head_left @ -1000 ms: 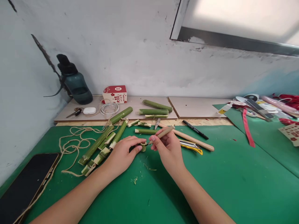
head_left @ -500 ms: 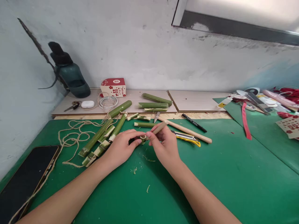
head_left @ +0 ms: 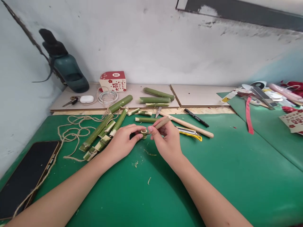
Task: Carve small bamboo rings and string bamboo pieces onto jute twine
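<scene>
Between the thumb and fingers of my left hand stands a short bamboo piece, its pale hollow end facing up. My right hand grips a slim tool with a wooden handle; its tip meets or nearly meets the bamboo's edge, and the blade is too small to make out. Several cut bamboo lengths lie left of my left hand, some joined and tied with twine. Beyond my right hand are a hammer with a wooden handle and a yellow utility knife.
Loose twine and a phone lie at left. Along the back are a bottle, a red and white box, a tape roll and bamboo pieces. A black marker lies right; shavings dot the green mat.
The view has tilted slightly downward, so everything sits higher in the picture. Both hands keep their hold on the bamboo piece and the tool, with only slight shifts.
</scene>
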The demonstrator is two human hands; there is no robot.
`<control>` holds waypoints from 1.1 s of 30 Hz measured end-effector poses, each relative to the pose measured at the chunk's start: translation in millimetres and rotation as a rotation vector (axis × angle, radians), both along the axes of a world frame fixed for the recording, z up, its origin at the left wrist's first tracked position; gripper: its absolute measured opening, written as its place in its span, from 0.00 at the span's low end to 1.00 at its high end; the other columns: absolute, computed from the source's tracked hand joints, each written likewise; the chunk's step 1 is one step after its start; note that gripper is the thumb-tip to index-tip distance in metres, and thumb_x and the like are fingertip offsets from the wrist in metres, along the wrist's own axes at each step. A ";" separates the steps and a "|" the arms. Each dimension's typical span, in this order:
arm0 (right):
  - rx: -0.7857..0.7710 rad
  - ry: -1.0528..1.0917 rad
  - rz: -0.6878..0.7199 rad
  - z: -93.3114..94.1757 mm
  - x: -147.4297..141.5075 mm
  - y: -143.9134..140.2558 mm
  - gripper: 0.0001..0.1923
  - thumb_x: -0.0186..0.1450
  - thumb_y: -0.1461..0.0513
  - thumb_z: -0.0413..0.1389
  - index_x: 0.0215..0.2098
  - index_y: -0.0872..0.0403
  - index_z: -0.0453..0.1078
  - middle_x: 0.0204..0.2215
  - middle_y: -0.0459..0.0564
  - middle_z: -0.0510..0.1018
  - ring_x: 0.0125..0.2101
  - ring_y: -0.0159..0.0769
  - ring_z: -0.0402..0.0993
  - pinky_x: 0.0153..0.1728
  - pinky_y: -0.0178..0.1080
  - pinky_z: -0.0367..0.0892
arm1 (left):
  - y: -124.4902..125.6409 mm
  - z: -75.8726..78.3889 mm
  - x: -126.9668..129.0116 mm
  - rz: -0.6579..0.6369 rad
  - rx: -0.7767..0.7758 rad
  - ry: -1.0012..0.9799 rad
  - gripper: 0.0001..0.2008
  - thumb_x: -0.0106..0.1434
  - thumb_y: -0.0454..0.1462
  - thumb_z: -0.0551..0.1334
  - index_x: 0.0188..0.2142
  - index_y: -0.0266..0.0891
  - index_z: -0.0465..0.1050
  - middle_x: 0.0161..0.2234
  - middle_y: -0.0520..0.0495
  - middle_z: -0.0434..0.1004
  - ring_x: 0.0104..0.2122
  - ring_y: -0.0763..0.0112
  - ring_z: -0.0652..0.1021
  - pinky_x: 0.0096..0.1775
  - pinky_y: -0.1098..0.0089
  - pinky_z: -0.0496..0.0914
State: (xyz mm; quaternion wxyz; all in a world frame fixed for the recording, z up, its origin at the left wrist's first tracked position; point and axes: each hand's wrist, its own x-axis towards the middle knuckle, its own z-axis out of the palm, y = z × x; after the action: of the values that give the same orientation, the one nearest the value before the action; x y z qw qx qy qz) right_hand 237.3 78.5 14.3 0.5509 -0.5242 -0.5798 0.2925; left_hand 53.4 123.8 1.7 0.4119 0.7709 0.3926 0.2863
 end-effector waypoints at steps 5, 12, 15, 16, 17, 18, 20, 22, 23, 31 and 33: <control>0.025 0.007 -0.010 -2.3 -0.6 0.9 0.12 0.69 0.55 0.63 0.37 0.49 0.65 0.24 0.41 0.75 0.21 0.31 0.74 0.24 0.37 0.68 | -0.4 1.2 0.4 0.009 0.024 0.001 0.13 0.71 0.32 0.64 0.52 0.44 0.82 0.41 0.49 0.82 0.39 0.66 0.80 0.44 0.65 0.73; 0.043 -0.007 -0.019 -2.7 -0.6 1.3 0.12 0.69 0.54 0.63 0.37 0.48 0.65 0.24 0.41 0.75 0.21 0.32 0.74 0.23 0.37 0.69 | -1.2 5.1 1.3 0.022 0.039 0.017 0.14 0.70 0.31 0.64 0.52 0.42 0.82 0.41 0.49 0.83 0.39 0.66 0.80 0.45 0.64 0.75; 0.038 0.012 -0.026 -2.4 -0.8 0.8 0.12 0.69 0.54 0.63 0.37 0.49 0.65 0.25 0.41 0.76 0.22 0.32 0.74 0.24 0.38 0.70 | -0.9 4.6 1.4 0.027 0.044 0.020 0.13 0.70 0.32 0.65 0.52 0.42 0.82 0.42 0.48 0.84 0.39 0.66 0.81 0.46 0.64 0.75; 0.035 0.012 -0.031 -2.5 -1.0 0.6 0.12 0.69 0.54 0.63 0.38 0.48 0.65 0.25 0.41 0.75 0.21 0.32 0.74 0.24 0.38 0.70 | -0.9 4.3 1.3 0.024 0.049 0.021 0.13 0.70 0.32 0.65 0.52 0.42 0.82 0.42 0.48 0.84 0.40 0.66 0.81 0.47 0.64 0.76; 0.032 0.005 -0.033 -2.8 -1.1 0.5 0.11 0.69 0.55 0.63 0.37 0.48 0.65 0.25 0.41 0.75 0.21 0.32 0.73 0.24 0.37 0.69 | -1.0 4.0 1.3 0.021 0.053 0.022 0.13 0.70 0.32 0.65 0.52 0.42 0.82 0.42 0.48 0.84 0.41 0.65 0.82 0.47 0.64 0.76; 0.032 -0.008 -0.032 -3.3 -1.3 0.5 0.11 0.69 0.55 0.63 0.37 0.48 0.65 0.25 0.41 0.74 0.21 0.32 0.73 0.24 0.37 0.68 | -1.1 3.8 1.1 0.021 0.055 0.022 0.13 0.70 0.32 0.65 0.52 0.42 0.82 0.42 0.48 0.84 0.41 0.65 0.82 0.48 0.64 0.76; 0.036 -0.025 -0.033 -4.6 -1.8 0.5 0.11 0.69 0.55 0.63 0.37 0.48 0.65 0.25 0.42 0.74 0.22 0.32 0.72 0.24 0.37 0.68 | -1.4 3.5 0.8 0.024 0.051 0.021 0.13 0.70 0.32 0.65 0.52 0.42 0.82 0.43 0.48 0.84 0.42 0.65 0.82 0.49 0.64 0.76; 0.032 -0.025 -0.042 -5.8 -2.6 0.4 0.11 0.69 0.55 0.62 0.37 0.48 0.65 0.26 0.42 0.75 0.22 0.32 0.72 0.25 0.37 0.68 | -1.4 3.1 0.6 0.023 0.045 0.017 0.13 0.69 0.32 0.65 0.52 0.42 0.82 0.43 0.48 0.84 0.41 0.66 0.82 0.48 0.64 0.75; 0.027 -0.033 -0.039 -6.3 -3.1 0.1 0.11 0.70 0.55 0.62 0.37 0.48 0.65 0.25 0.42 0.74 0.22 0.32 0.72 0.25 0.37 0.68 | -1.3 2.9 0.5 0.019 0.046 0.013 0.13 0.69 0.32 0.65 0.52 0.42 0.82 0.43 0.48 0.84 0.41 0.66 0.82 0.47 0.64 0.75; 0.055 -0.062 -0.044 -3.9 -3.8 -0.6 0.11 0.70 0.55 0.61 0.36 0.49 0.64 0.26 0.42 0.74 0.22 0.31 0.71 0.24 0.37 0.68 | -1.3 3.0 0.5 0.008 0.053 0.003 0.13 0.70 0.32 0.65 0.51 0.43 0.82 0.42 0.49 0.84 0.40 0.67 0.81 0.46 0.65 0.74; 0.036 -0.085 -0.029 -3.9 -3.1 -0.1 0.12 0.70 0.55 0.61 0.36 0.48 0.63 0.25 0.42 0.73 0.22 0.31 0.70 0.24 0.37 0.67 | -1.5 3.6 0.5 0.002 0.054 0.005 0.13 0.70 0.32 0.64 0.52 0.43 0.81 0.43 0.48 0.84 0.41 0.66 0.81 0.46 0.64 0.74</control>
State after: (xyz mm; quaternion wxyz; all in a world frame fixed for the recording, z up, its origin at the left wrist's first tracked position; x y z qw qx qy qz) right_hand 234.2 78.4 10.4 0.5393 -0.5345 -0.6001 0.2518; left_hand 53.9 122.3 5.3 0.3897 0.7821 0.3863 0.2954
